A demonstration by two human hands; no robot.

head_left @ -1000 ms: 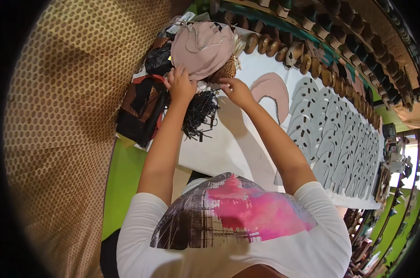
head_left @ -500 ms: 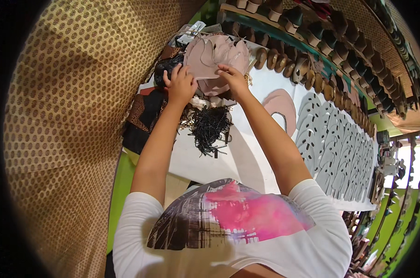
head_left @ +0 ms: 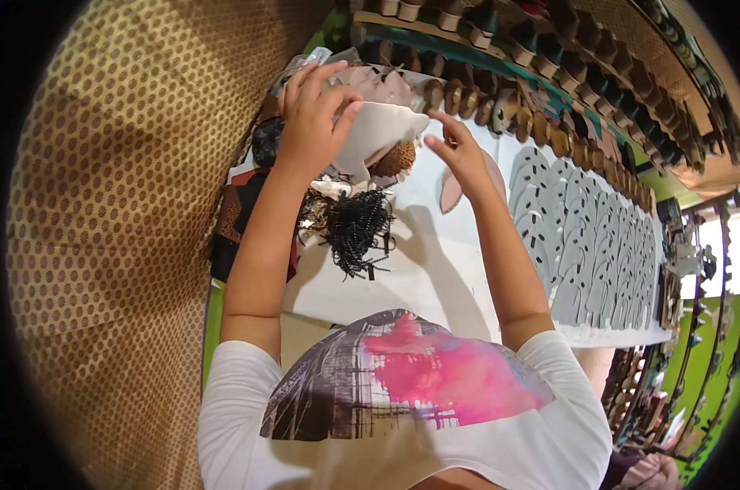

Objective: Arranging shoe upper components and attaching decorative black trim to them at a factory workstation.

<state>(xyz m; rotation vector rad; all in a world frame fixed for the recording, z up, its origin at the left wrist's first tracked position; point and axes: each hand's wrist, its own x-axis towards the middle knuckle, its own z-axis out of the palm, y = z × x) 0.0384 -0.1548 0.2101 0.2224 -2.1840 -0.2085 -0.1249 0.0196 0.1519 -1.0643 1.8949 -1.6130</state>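
Note:
My left hand (head_left: 311, 122) grips a pale, curved cut piece of shoe upper (head_left: 378, 131) at its upper left edge, between thumb and fingers. The piece is lifted above the far part of the white table, its whitish side showing. At its right tip is my right hand (head_left: 461, 155), thumb and forefinger apart; whether a fingertip touches the tip I cannot tell. Behind the lifted piece, partly hidden, lies a pile of pink upper pieces (head_left: 378, 83). Below it shows a brown, rough-textured thing (head_left: 396, 160). Nearer to me lies a heap of black beaded fringe (head_left: 358, 230).
A single pink upper piece (head_left: 451, 193) lies by my right wrist. Rows of grey sole-shaped pieces (head_left: 582, 237) cover the table's right side. Brown shoe lasts (head_left: 468, 104) line the back edge, below shelves of shoes (head_left: 541, 57). A patterned gold curtain (head_left: 133, 204) hangs at left.
My left hand has risen away from the pink pile and lifted the pale piece, tilting it. My right hand has moved right, off the pile, its fingers apart.

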